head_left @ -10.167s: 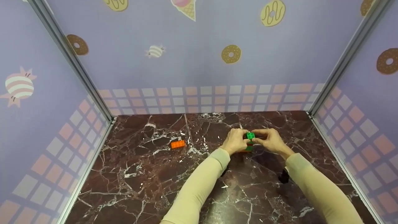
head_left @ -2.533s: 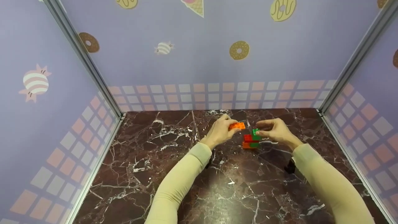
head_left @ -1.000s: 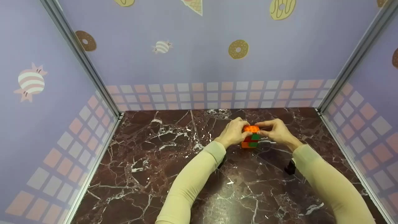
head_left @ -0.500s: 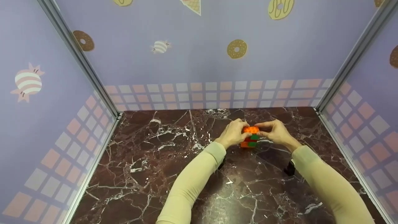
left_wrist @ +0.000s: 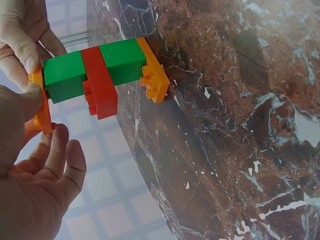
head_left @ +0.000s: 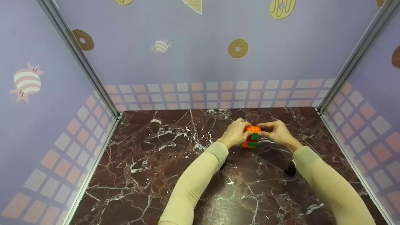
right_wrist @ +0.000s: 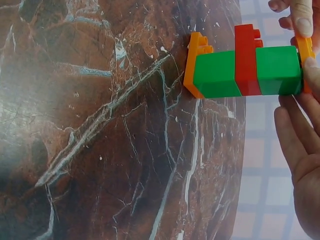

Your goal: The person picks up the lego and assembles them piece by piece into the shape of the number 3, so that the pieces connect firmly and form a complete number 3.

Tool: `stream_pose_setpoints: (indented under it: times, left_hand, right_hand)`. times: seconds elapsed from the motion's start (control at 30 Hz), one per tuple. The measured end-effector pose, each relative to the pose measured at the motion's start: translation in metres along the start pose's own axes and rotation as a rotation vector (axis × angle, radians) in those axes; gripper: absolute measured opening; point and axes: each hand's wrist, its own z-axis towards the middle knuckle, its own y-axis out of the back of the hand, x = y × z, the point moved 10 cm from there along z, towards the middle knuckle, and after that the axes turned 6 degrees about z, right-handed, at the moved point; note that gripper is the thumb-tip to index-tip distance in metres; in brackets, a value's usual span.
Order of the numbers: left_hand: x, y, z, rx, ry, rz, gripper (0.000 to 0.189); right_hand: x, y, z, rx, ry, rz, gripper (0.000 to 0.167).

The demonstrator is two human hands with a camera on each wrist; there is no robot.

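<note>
A stack of toy building bricks stands on the marble-patterned table: an orange base brick [left_wrist: 156, 75], a lower green brick [right_wrist: 215, 74], a red brick [left_wrist: 102, 85], an upper green brick [right_wrist: 278, 70] and an orange top brick [head_left: 252, 129]. My left hand [head_left: 235, 133] pinches the left end of the top brick between thumb and fingers. At its right end, my right hand [head_left: 278, 134] holds the same brick by thumb and fingertips. In the right wrist view a thin dark line shows between the top brick and the upper green one.
The dark red marbled table [head_left: 150, 175] runs back to a patterned lilac wall [head_left: 187, 62]. Side panels with metal edge rails [head_left: 347, 59] stand left and right. A small black object [head_left: 290, 169] shows beside the right forearm.
The orange brick lay at the table's left ten seconds ago; my left hand carried it over, and it now tops the stack. Over the last second both hands barely moved.
</note>
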Motion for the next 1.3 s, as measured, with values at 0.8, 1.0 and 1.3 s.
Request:
stream_pose_setpoints:
  times: [0.8,1.0,1.3]
  left_hand:
    - [0.003,-0.012,0.001,0.026,0.048,0.0,0.033]
    - [0.006,-0.011,-0.002,-0.003,0.061,-0.062,0.035]
    - [0.022,-0.023,-0.014,-0.054,0.08,-0.219,0.06]
  right_hand:
    - [0.017,-0.005,-0.003,-0.057,0.148,-0.305,0.029]
    - [0.012,-0.007,-0.004,-0.065,0.122,-0.219,0.031]
    - [-0.012,-0.008,-0.011,-0.132,0.05,-0.016,0.055]
